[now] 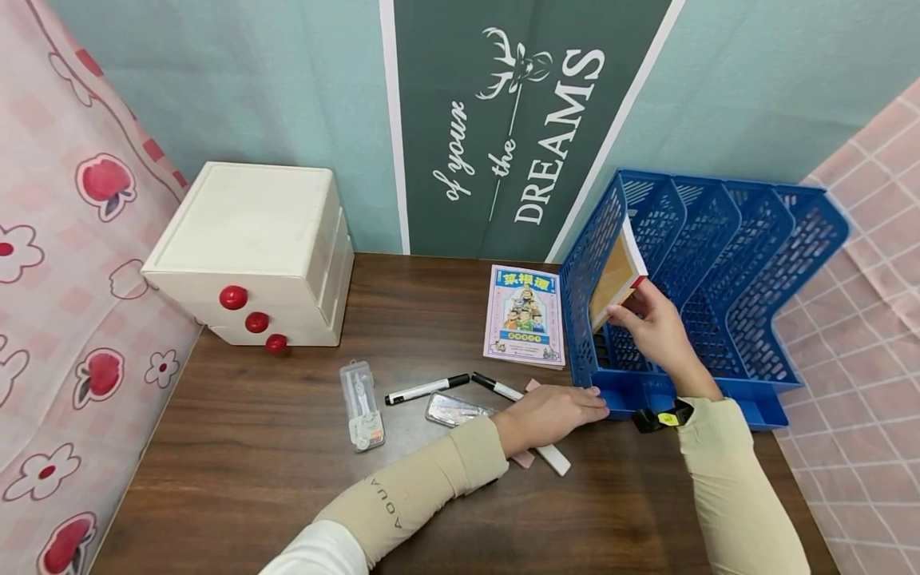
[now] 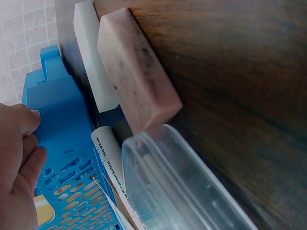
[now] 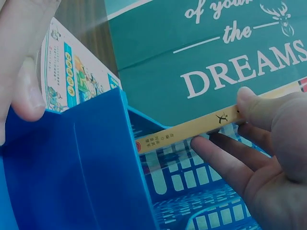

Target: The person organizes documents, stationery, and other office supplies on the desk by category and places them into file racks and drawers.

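Observation:
My right hand (image 1: 657, 331) pinches a thin book (image 1: 609, 281) with a tan cover between thumb and fingers. The book stands tilted in the leftmost slot of a blue file rack (image 1: 584, 299); its pale spine (image 3: 192, 132) faces the right wrist camera. With my left hand (image 1: 557, 415) I grip the rack's front left corner, and in the left wrist view its fingers curl at the blue edge. A colourful booklet (image 1: 525, 315) lies flat against the rack's left side.
Left of the rack lie two markers (image 1: 427, 389), two clear cases (image 1: 362, 407), a white bar (image 1: 553, 459) and a pink block (image 2: 136, 67). A white drawer box (image 1: 244, 216) with red knobs stands back left. Curtains and a printed cloth enclose the table.

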Demonstrator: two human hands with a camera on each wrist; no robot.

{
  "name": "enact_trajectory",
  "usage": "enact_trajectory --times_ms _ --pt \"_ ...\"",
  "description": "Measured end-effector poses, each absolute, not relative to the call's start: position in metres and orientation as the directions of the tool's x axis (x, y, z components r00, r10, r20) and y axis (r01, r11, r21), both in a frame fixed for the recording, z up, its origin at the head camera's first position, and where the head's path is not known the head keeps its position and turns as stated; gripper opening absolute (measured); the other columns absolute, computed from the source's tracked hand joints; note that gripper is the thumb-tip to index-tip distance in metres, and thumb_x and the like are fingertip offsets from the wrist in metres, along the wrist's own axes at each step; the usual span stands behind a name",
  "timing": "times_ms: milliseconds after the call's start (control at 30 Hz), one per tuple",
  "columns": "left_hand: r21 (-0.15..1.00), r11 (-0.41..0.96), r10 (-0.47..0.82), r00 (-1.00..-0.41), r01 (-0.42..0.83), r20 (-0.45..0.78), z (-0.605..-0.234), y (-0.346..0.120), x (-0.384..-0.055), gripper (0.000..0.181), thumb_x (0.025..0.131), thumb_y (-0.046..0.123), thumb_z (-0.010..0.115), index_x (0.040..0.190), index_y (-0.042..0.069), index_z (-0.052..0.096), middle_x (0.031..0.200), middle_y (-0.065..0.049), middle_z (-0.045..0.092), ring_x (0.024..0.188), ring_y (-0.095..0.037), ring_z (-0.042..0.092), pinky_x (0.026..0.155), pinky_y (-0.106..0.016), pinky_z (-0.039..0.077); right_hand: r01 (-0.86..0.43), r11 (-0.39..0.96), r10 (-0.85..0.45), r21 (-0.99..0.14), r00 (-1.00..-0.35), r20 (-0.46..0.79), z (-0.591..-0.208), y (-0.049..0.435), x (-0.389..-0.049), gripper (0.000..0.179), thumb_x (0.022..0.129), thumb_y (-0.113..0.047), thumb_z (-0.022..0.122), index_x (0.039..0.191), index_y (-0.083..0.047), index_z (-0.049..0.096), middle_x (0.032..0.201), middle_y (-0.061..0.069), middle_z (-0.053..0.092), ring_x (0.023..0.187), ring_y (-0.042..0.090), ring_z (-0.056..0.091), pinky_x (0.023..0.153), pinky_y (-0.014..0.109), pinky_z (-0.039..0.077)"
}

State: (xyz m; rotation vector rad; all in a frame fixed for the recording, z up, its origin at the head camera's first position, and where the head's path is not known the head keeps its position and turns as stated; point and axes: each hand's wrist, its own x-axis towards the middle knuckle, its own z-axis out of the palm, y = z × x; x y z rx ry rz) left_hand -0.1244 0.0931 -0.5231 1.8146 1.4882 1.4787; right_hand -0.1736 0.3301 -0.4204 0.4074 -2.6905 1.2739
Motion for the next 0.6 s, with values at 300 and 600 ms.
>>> enact_trajectory --times_ms 300,600 --pt "0.687 -0.206 0.919 -0.103 0.697 0.381 -0.512 0.099 -0.133 0.112 0.058 0.029 0.086 0.147 -0.016 0.036 0.154 -0.03 0.039 0.15 -0.038 0.024 0.122 -0.025 0.014 -0.296 0.601 -0.167 -0.742 -0.955 0.245 -0.422 0.326 -0.176 0.064 0.1 0.006 0.057 0.159 -0.007 0.033 0.14 0.034 0.052 0.112 0.052 0.061 0.074 0.005 0.048" --pt "0.681 -0.208 0.917 -0.102 0.702 0.385 -0.514 0.099 -0.133 0.11 0.059 0.027 0.085 0.148 -0.016 0.036 0.154 -0.03 0.039 0.151 -0.037 0.023 0.122 -0.026 0.014 -0.257 0.627 -0.151 -0.735 -0.966 0.21 -0.419 0.326 -0.175 0.062 0.101 -0.002 0.059 0.158 -0.008 0.034 0.143 0.032 0.051 0.119 0.052 0.059 0.075 0.006 0.049"
